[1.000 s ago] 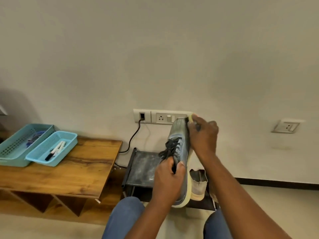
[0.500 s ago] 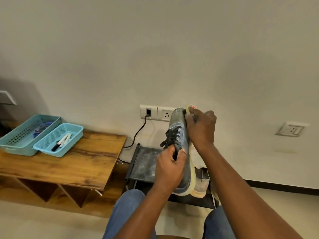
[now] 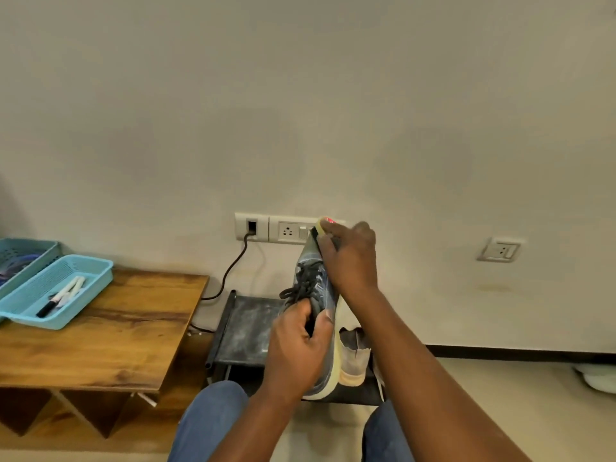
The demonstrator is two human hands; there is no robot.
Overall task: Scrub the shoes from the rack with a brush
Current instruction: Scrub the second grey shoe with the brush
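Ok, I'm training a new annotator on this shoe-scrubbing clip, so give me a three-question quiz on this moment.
1. True or false: the left hand grips the grey sneaker.
2. The right hand holds the brush at the sneaker's: A) toe end B) heel
3. What lies in the nearer blue tray?

Key: 1 true; 2 A; 3 markers.

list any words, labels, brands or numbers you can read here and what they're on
None can be read.
shoe: no brand or lettering legible on the side that shows.
brush: a red patch at its tip, too blurred to tell if it is a label.
markers in the blue tray: any print too small to read.
wall socket plates: no text visible.
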